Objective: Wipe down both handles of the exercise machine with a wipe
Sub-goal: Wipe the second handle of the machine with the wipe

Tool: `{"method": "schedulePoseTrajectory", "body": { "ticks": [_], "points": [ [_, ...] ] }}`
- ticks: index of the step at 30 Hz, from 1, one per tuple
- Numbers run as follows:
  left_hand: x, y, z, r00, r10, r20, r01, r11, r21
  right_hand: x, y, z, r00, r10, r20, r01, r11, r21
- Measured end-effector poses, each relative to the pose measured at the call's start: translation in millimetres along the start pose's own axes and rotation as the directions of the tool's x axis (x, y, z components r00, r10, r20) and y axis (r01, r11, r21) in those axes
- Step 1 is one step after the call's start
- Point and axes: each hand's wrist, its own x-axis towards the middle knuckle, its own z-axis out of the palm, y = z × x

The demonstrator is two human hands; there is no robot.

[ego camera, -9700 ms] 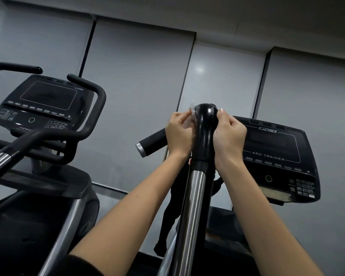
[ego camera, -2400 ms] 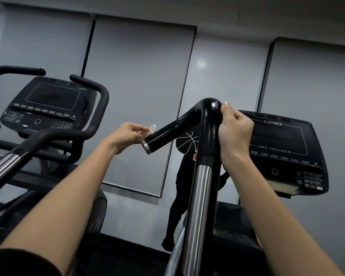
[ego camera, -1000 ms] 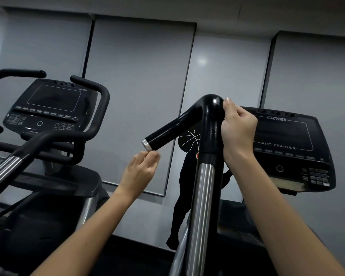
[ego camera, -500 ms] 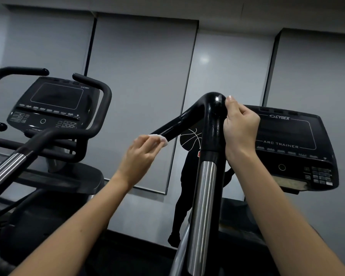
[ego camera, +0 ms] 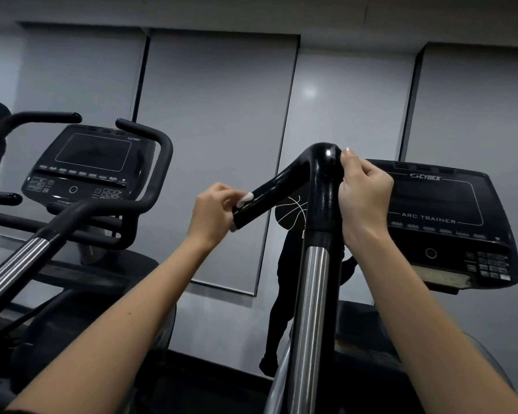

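Black handle (ego camera: 277,186) slants down-left from bend; left grip (ego camera: 211,212) pinches wipe (ego camera: 247,198) against it; right grip (ego camera: 364,198) clasps bend

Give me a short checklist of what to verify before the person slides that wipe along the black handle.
1. Wipe held: ok, the left hand pinches the wipe.
2. Wipe on the surface: ok, it touches the handle near its free end.
3. Handle steadied: ok, the right hand grips it at the bend.
4. Path to the bend: ok, nothing lies on the black grip between the two hands.
5. Wipe damp enough: cannot tell.
6. Other handle done: cannot tell, this view does not show which one it is.
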Motion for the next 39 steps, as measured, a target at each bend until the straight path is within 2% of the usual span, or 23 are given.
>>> {"method": "schedulePoseTrajectory", "body": {
  "ticks": [1, 3, 5, 7, 12, 14, 16, 18, 20, 22, 24, 28, 30, 32, 35, 37, 39],
  "points": [
    [8.4, 0.7, -0.4, 0.989, -0.141, 0.042, 0.144, 0.987, -0.074, -0.1, 0.4, 0.1, 1.000, -0.002, 0.002, 0.002, 1.000, -0.005],
    [25.2, -3.1, -3.2, 0.897, -0.359, 0.256, 0.423, 0.865, -0.268, 0.1, 1.1, 0.1, 1.000, -0.005, 0.000, 0.005, 1.000, -0.008],
    [38.7, -10.1, -8.3, 0.748, -0.439, 0.499, 0.629, 0.709, -0.320, 0.1, 1.7, 0.3, 1.000, -0.001, 0.001, 0.001, 1.000, -0.001],
    [46.6, -17.8, -10.3, 0.595, -0.476, 0.647, 0.756, 0.605, -0.251, 0.2, 1.9, 0.4, 1.000, 0.003, 0.002, -0.003, 1.000, 0.010],
    [48.8, -36.4, -1.6, 0.324, -0.611, 0.722, 0.924, 0.368, -0.103, 0.2, 2.8, 0.4, 1.000, -0.004, 0.005, 0.004, 1.000, 0.009],
    [47.2, -36.6, -1.3, 0.290, -0.644, 0.708, 0.941, 0.328, -0.087, 0.4, 3.2, 0.7, 1.000, -0.006, 0.008, 0.006, 1.000, 0.003],
    [49.3, -30.4, -1.9, 0.322, -0.653, 0.685, 0.924, 0.375, -0.076, 0.3, 3.6, 0.6, 1.000, -0.008, 0.012, 0.008, 1.000, 0.005],
    [54.7, -21.1, -3.5, 0.382, -0.637, 0.669, 0.883, 0.465, -0.061, -0.4, 3.3, 0.8, 1.000, -0.005, 0.018, 0.005, 1.000, 0.008],
    [58.3, -10.0, -5.1, 0.487, -0.630, 0.605, 0.795, 0.607, -0.008, -1.3, 1.9, 0.9, 1.000, 0.002, 0.018, -0.002, 1.000, 0.026],
    [56.9, 0.1, -3.3, 0.624, -0.576, 0.529, 0.667, 0.745, 0.024, -1.4, 0.9, 0.7, 1.000, 0.006, 0.010, -0.006, 1.000, 0.029],
    [52.6, 7.3, 2.6, 0.737, -0.500, 0.455, 0.581, 0.812, -0.049, -1.2, -0.1, 0.6, 1.000, 0.012, 0.005, -0.012, 1.000, 0.029],
    [30.2, 16.5, 19.2, 0.926, -0.358, 0.116, 0.374, 0.911, -0.174, -1.2, 0.0, 0.5, 1.000, 0.012, -0.007, -0.012, 1.000, 0.029],
    [9.8, 15.4, 23.9, 0.983, -0.176, -0.058, 0.162, 0.967, -0.196, -1.6, 0.3, 0.8, 1.000, 0.009, -0.008, -0.009, 1.000, 0.027],
    [-7.9, 5.3, 28.1, 0.985, 0.081, -0.155, -0.098, 0.989, -0.108, -1.8, 0.6, 1.0, 1.000, 0.012, -0.010, -0.012, 1.000, 0.027],
    [-21.2, -12.4, 33.3, 0.891, 0.417, -0.180, -0.394, 0.907, 0.153, -2.3, -0.1, 0.7, 1.000, 0.015, -0.016, -0.015, 1.000, 0.011],
    [-24.8, -15.0, 35.1, 0.826, 0.539, -0.166, -0.482, 0.828, 0.287, -2.8, -0.5, 1.1, 1.000, 0.012, -0.010, -0.012, 1.000, 0.008],
    [-28.2, -14.5, 33.6, 0.799, 0.588, -0.126, -0.522, 0.782, 0.340, -3.5, -1.4, 1.4, 1.000, 0.009, -0.010, -0.009, 1.000, 0.011]
  ]
}}
